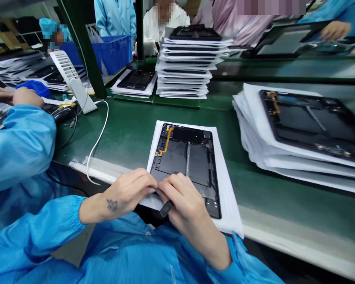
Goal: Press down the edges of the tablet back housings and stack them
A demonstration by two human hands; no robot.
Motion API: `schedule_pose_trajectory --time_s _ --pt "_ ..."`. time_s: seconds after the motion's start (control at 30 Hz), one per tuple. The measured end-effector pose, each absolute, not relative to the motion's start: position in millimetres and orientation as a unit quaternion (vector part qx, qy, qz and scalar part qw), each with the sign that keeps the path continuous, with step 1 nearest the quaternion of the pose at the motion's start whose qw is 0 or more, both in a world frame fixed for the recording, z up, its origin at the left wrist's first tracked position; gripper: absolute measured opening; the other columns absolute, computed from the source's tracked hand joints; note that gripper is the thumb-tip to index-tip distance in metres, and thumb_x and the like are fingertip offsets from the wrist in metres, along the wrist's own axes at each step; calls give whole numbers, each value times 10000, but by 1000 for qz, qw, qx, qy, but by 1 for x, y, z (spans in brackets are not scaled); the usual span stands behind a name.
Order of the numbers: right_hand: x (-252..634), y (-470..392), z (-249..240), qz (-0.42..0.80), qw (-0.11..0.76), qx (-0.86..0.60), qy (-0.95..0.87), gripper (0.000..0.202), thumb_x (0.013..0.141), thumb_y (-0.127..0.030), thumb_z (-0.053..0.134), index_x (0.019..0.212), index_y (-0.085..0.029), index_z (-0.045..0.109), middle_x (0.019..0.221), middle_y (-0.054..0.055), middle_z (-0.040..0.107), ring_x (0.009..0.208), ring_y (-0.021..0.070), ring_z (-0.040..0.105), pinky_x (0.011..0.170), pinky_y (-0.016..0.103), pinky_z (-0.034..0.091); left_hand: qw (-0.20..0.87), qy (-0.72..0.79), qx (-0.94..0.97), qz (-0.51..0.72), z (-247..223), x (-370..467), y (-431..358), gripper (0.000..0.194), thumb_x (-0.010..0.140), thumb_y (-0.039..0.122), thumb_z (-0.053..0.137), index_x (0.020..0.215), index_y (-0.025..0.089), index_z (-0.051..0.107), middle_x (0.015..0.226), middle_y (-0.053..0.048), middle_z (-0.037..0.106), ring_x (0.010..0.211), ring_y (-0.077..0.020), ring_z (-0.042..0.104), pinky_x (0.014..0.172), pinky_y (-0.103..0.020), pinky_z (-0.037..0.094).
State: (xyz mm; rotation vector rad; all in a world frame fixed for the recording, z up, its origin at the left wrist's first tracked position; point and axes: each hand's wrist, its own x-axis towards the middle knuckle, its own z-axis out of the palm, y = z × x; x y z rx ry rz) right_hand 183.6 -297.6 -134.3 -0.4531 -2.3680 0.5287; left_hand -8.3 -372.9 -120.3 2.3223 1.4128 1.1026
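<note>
An opened tablet (182, 157) with its black inside showing lies on white sheets (228, 197) at the table's front edge. An orange flex cable (167, 142) runs along its upper left. Over the tablet's near left corner, my left hand (130, 191) has its fingertips pinched together; whatever they hold is hidden. My right hand (183, 197) meets it there with curled fingers. It grips a dark tool (166, 209), whose blunt end sticks out below the palm; the tool's tip and exact kind do not show.
At right stands a stack of tablets (307, 122) between white sheets. A taller stack (185, 71) rises at the back, beside a blue bin (115, 53). A white slotted stand (73, 83) with a cable (102, 130) is at left, near a co-worker's sleeve (23, 138).
</note>
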Motion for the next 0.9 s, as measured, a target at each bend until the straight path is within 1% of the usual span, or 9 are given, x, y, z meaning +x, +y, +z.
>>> schedule_pose_trajectory --time_s 0.1,0.17,0.3,0.47,0.57,0.63,0.7,0.73,0.9 --pt "181 -298 -140 224 363 -179 -887 220 902 43 503 904 -156 595 822 39 547 771 184 439 686 329 345 156 532 713 429 -119 -7 -374 67 989 156 603 1050 172 624 937 -24 656 849 -113 625 763 -196 502" --pt "181 -298 -141 228 373 -188 -880 232 891 56 504 907 -157 595 817 32 541 764 180 433 686 327 340 189 559 674 444 -119 -7 -374 53 974 183 638 1022 185 661 922 -14 665 834 -105 636 742 -184 502" --pt "182 -297 -141 233 371 -190 -878 242 888 64 492 893 -156 592 820 36 545 771 181 437 690 333 335 204 564 663 448 -122 -5 -372 65 967 194 652 1011 192 698 920 -20 681 850 -120 649 757 -205 505" --pt "182 -300 -143 232 359 -188 -884 215 905 37 499 889 -151 602 832 46 558 779 188 443 690 341 340 208 563 671 436 -121 -2 -371 66 978 216 637 948 198 693 890 -12 671 816 -117 635 744 -207 494" --pt "182 -301 -142 220 365 -186 -885 191 939 4 496 925 -139 621 841 54 569 784 191 448 691 342 358 192 578 677 413 -120 -2 -369 114 1001 220 595 911 190 659 864 -10 648 785 -118 619 724 -211 489" --pt "183 -300 -141 208 374 -185 -885 182 956 -17 503 1032 -119 633 889 70 596 810 197 466 711 344 383 173 581 688 399 -119 -5 -367 130 1017 213 561 912 187 633 860 -9 633 782 -118 610 717 -211 486" --pt "185 -299 -139 193 376 -179 -888 228 957 -20 504 1139 -95 619 948 91 621 836 203 480 722 343 402 154 575 708 380 -121 -9 -365 138 1029 211 531 921 186 613 860 -11 622 776 -120 601 709 -214 485" --pt "186 -298 -139 186 374 -171 -892 252 955 -11 488 1160 -85 615 966 100 628 839 205 482 717 340 407 143 571 721 366 -122 -12 -365 141 1035 208 516 929 186 606 864 -15 619 777 -122 598 709 -217 486" --pt "188 -296 -137 147 345 -134 -917 343 934 37 354 1066 -77 650 957 119 649 795 214 471 661 340 396 58 538 789 291 -128 -20 -367 142 1047 155 446 995 173 577 900 -41 613 829 -148 586 747 -248 499"
